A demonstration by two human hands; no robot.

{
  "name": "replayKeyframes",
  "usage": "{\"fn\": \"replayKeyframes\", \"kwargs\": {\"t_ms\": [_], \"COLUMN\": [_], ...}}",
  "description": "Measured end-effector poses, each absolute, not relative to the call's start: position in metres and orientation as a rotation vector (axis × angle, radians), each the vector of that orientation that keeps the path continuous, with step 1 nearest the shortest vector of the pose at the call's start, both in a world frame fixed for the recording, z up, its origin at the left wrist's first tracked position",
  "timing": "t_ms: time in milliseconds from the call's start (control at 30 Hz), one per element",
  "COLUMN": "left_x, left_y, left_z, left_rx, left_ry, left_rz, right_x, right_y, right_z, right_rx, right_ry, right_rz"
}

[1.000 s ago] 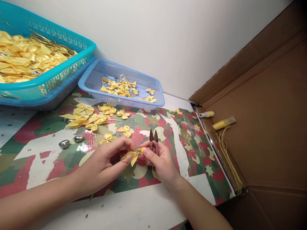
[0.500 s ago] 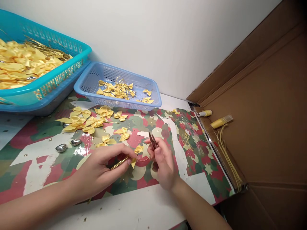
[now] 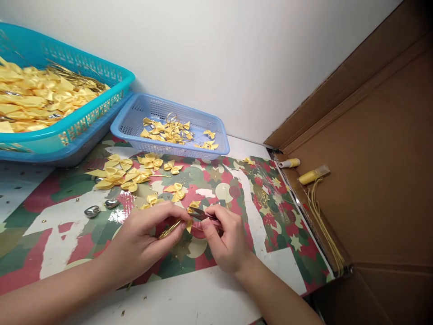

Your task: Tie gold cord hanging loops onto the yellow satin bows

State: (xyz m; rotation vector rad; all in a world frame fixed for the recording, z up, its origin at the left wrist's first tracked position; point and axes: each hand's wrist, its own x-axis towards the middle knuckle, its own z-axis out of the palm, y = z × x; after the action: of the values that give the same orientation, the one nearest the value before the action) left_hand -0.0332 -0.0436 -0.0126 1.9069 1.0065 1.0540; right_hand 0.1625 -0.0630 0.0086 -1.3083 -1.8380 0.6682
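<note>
My left hand (image 3: 144,239) pinches a yellow ribbon bow (image 3: 189,225) together with a bundle of gold wire ties (image 3: 171,228) between thumb and fingers. In my right hand (image 3: 230,239) are small scissors (image 3: 200,213) with dark pointed blades, the tips lying at the top of the held bow. Whether the blades touch it I cannot tell. Behind my left hand lie several loose yellow bows (image 3: 135,176). Two silver heart charms (image 3: 92,211) rest to the left of them.
A turquoise basket (image 3: 101,104) heaped with bows and gold ties stands at the left. Beside it, a blue basket (image 3: 169,147) contains fewer bows. Two yellow-and-clear tubes (image 3: 313,175) and yellow cords (image 3: 320,221) sit by the cardboard wall (image 3: 379,158). Gold scraps dot the patterned tabletop.
My right hand has turned and brought the scissors left and down, from pointing upward to lying at the bow. The left hand keeps its hold; the view has shifted slightly.
</note>
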Motion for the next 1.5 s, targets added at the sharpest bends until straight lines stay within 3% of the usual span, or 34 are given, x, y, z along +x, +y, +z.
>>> {"fn": "replayKeyframes", "kwargs": {"t_ms": [667,933,1267,1500], "left_x": [-0.032,-0.030,-0.028,-0.029], "left_y": [-0.044,-0.045,-0.042,-0.043], "left_z": [-0.014,-0.015,-0.006,-0.011], "left_rx": [1.952,1.632,1.576,1.525], "left_ry": [0.974,1.057,0.986,0.978], "left_rz": [1.052,1.038,1.053,1.034], "right_x": [0.164,0.173,0.172,0.173], "right_y": [-0.062,-0.061,-0.055,-0.055], "right_z": [0.008,0.011,0.009,0.007], "right_rx": [-1.369,-1.301,-1.053,-1.058], "right_ry": [-1.785,-1.693,-2.020,-2.039], "right_rz": [0.759,0.738,0.197,0.095]}}
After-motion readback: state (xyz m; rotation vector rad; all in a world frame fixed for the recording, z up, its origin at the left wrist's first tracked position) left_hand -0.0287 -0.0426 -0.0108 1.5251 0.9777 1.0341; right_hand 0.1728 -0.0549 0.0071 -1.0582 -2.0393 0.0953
